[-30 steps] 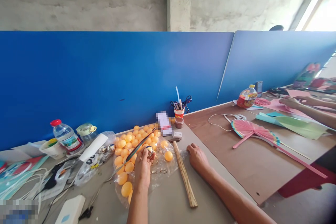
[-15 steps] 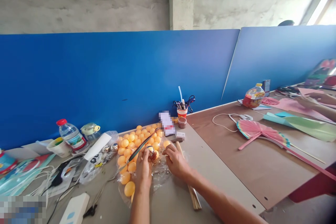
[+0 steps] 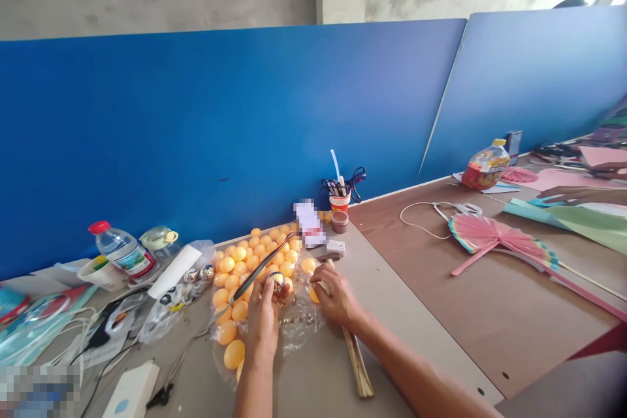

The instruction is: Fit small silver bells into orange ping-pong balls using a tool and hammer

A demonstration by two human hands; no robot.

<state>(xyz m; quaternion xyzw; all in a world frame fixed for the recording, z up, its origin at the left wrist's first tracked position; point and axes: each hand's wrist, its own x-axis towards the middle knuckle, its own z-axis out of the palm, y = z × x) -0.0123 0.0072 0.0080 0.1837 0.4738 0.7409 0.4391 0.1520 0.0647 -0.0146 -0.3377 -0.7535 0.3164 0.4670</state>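
My left hand (image 3: 263, 313) is closed around a shiny silver ball (image 3: 277, 281), held between thumb and fingers above a clear plastic bag of orange balls (image 3: 234, 354). A dark striped strip (image 3: 259, 269) lies slantwise over the bag, just beyond this hand. My right hand (image 3: 337, 294) is to the right with fingers bent together; what they grip, if anything, is hidden. One orange ball (image 3: 314, 295) shows beside its fingertips. Small silvery beads (image 3: 298, 320) lie on the plastic between my hands. Beneath my right wrist runs a bundle of thin wooden sticks (image 3: 358, 366).
At left stand a red-capped bottle (image 3: 125, 253) and a glass jar (image 3: 160, 245), among cables and a white power strip (image 3: 131, 390). A cup of pens (image 3: 339, 201) is against the blue partition (image 3: 196, 130). Pink paper fan (image 3: 490, 235) and juice bottle (image 3: 486, 166) lie right, near another person's hands.
The view has tilted down and shifted slightly. The silver ball in my left hand shows more clearly. My right hand has moved slightly beside the bag; another person's hands shifted at far right.
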